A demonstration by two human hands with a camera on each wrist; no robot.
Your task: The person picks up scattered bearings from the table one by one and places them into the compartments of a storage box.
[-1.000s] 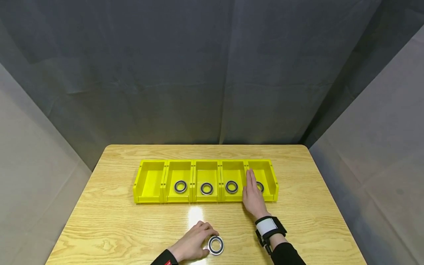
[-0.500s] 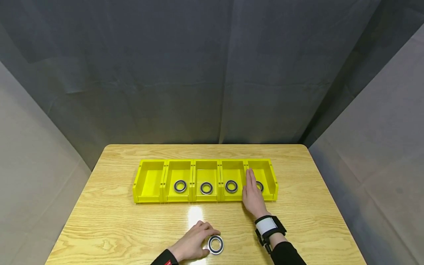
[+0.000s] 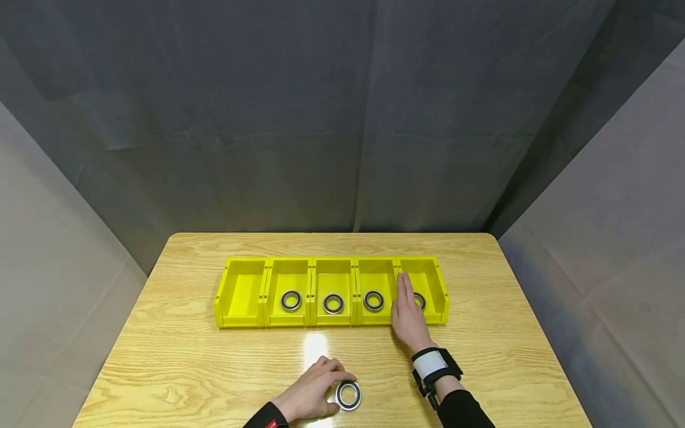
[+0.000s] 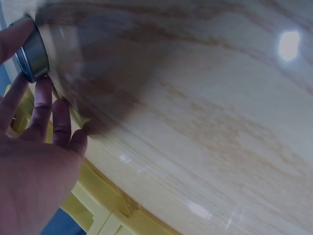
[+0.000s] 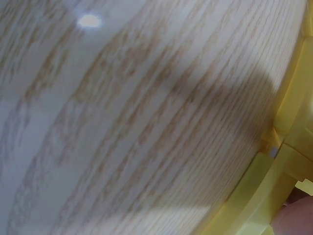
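Note:
With thumb and forefinger my left hand point(image 3: 313, 389) pinches a ball bearing point(image 3: 357, 396) that lies flat near the table's front edge. The left wrist view shows the steel outer rim of this bearing point(image 4: 35, 54) between the thumb and fingers. My right hand point(image 3: 411, 321) rests with straight fingers on the divider between the two rightmost yellow bins point(image 3: 377, 276). It partly covers a bearing point(image 3: 423, 302) in the rightmost bin. One bearing each lies in the second bin point(image 3: 283, 301), third and fourth bins. No bearing shows in the leftmost bin point(image 3: 243, 288).
The five-bin row's front wall faces me across the wooden table point(image 3: 176, 368). A dark grey curtain point(image 3: 267, 148) hangs behind the table. Light grey panels point(image 3: 615, 238) stand on both sides.

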